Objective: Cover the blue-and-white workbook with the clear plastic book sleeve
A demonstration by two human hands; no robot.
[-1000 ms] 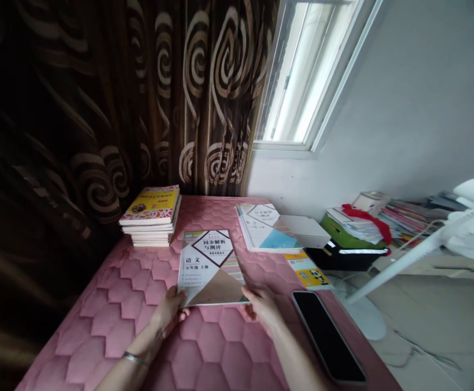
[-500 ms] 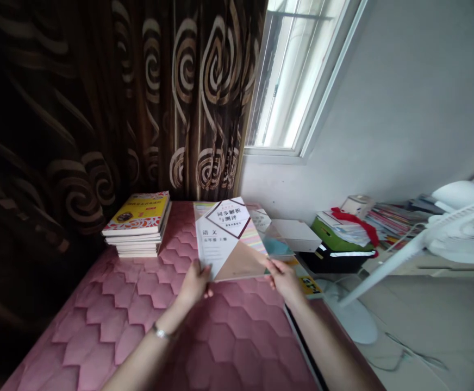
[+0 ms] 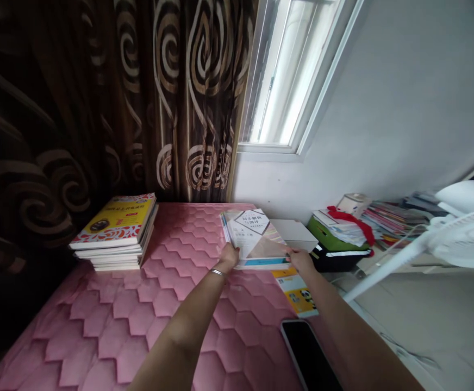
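A white and tan workbook (image 3: 255,231) with a diamond-shaped title frame lies on top of a small pile of books (image 3: 263,266) at the far right of the pink quilted mattress (image 3: 180,304). My left hand (image 3: 230,255), with a silver bracelet at the wrist, is closed on the workbook's near left corner. At its near right corner, the fingers of my right hand (image 3: 301,260) grip the edge. How many of the lower books the fingers also touch is hidden. Close to my right forearm, a yellow booklet with a panda (image 3: 296,293) lies flat.
On the left stands a stack of books topped by a yellow one (image 3: 117,220). A dark-screened phone (image 3: 310,353) rests near the mattress edge. Beyond it are a white box (image 3: 294,233), a green and black bin (image 3: 335,250) and a white fan (image 3: 408,260).
Both hands have carried the workbook down, away and to the right, from above the mattress onto the pile. The view has shifted, bringing the phone into fuller sight.
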